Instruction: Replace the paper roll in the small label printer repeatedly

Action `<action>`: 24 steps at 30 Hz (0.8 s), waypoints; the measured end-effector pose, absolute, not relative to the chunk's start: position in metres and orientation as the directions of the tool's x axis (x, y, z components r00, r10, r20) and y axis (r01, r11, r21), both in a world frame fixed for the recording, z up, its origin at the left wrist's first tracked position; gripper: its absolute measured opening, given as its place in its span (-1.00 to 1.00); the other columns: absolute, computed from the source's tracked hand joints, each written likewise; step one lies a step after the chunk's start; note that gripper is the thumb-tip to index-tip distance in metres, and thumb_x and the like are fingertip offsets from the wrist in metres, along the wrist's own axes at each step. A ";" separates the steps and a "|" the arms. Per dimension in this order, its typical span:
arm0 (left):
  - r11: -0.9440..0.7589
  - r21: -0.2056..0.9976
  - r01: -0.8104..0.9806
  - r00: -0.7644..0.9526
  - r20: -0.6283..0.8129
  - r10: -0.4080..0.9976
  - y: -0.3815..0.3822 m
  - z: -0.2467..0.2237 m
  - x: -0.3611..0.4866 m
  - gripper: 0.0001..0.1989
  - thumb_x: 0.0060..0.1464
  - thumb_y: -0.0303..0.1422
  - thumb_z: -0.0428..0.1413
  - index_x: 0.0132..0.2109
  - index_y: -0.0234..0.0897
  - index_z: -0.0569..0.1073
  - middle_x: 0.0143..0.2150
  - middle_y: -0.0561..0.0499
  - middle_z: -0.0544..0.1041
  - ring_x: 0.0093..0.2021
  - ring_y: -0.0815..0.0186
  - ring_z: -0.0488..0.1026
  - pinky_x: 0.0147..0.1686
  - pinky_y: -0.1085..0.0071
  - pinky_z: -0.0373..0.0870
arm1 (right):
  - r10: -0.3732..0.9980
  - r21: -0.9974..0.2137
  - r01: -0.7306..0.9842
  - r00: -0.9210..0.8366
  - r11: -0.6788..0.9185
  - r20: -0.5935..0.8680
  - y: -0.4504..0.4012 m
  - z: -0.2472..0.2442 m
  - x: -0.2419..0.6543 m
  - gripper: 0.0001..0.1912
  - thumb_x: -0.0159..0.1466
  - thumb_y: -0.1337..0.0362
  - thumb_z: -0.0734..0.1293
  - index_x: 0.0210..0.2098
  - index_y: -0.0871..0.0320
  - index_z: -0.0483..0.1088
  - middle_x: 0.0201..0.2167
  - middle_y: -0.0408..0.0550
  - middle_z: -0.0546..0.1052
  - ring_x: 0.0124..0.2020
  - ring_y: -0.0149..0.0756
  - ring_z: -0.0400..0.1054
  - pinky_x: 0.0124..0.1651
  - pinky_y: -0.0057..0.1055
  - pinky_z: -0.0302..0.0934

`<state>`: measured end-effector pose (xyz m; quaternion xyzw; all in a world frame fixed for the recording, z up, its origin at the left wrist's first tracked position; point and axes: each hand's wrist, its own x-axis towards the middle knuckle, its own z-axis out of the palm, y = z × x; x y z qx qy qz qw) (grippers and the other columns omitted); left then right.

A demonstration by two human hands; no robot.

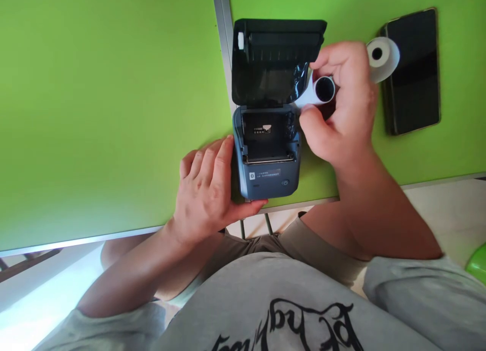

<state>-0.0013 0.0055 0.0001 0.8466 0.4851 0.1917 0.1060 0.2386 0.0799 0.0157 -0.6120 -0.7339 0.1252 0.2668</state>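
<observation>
Head view: the open left hand (pixel 203 191) braces the printer (pixel 268 186) at its left side and near edge, likely for steadiness; right of the printer, the right hand (pixel 353 98) grips a white roll (pixel 309 95), hollow end uncovered.

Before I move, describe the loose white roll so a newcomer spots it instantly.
On the green table, find the black phone at right. The loose white roll overlaps its left edge in view. Unlike the wide-holed roll in the right hand, it is small-holed and unheld.
</observation>
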 end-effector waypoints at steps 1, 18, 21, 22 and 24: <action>-0.510 0.361 0.780 0.460 0.221 0.860 0.006 0.000 -0.001 0.06 0.12 0.35 0.01 0.43 -0.42 0.11 0.15 -0.34 0.53 0.07 -0.10 0.50 0.09 0.07 0.29 | 0.964 -0.529 0.817 -0.117 0.230 0.239 0.079 0.016 0.239 -0.51 0.12 0.45 0.25 0.03 0.01 0.19 -0.09 -0.03 0.53 -0.10 -0.23 0.45 0.01 -0.26 0.36; -0.533 0.345 0.773 0.477 0.237 0.846 0.007 0.000 -0.002 0.05 0.13 0.37 -0.02 0.41 -0.45 0.13 0.15 -0.35 0.53 0.08 -0.10 0.51 0.09 0.09 0.29 | 0.886 -0.686 0.586 -0.128 0.431 0.446 0.091 -0.005 0.252 -0.66 0.29 0.05 0.42 -0.05 -0.05 0.27 -0.17 -0.17 0.43 -0.24 -0.34 0.35 -0.06 -0.20 0.38; -0.533 0.340 0.775 0.477 0.240 0.846 0.007 0.000 -0.002 0.05 0.13 0.37 -0.03 0.38 -0.49 0.17 0.14 -0.37 0.54 0.08 -0.09 0.51 0.09 0.10 0.29 | 0.883 -0.685 0.576 -0.154 0.446 0.444 0.092 -0.008 0.253 -0.62 0.27 0.09 0.42 -0.01 -0.06 0.25 -0.17 -0.17 0.41 -0.25 -0.35 0.32 -0.09 -0.23 0.35; -0.531 0.335 0.778 0.475 0.239 0.847 0.007 0.001 -0.001 0.05 0.14 0.37 -0.04 0.38 -0.50 0.17 0.14 -0.37 0.54 0.07 -0.09 0.52 0.09 0.10 0.29 | 0.877 -0.688 0.564 -0.157 0.457 0.454 0.092 -0.008 0.253 -0.62 0.28 0.08 0.42 0.00 -0.06 0.24 -0.18 -0.17 0.39 -0.25 -0.35 0.31 -0.10 -0.25 0.33; -0.532 0.328 0.781 0.477 0.237 0.847 0.007 0.001 -0.001 0.05 0.15 0.37 -0.05 0.37 -0.50 0.18 0.14 -0.37 0.54 0.07 -0.09 0.52 0.09 0.10 0.30 | 0.866 -0.701 0.531 -0.147 0.477 0.478 0.091 -0.007 0.251 -0.62 0.30 0.06 0.41 0.02 -0.05 0.25 -0.21 -0.19 0.34 -0.27 -0.40 0.28 -0.14 -0.30 0.30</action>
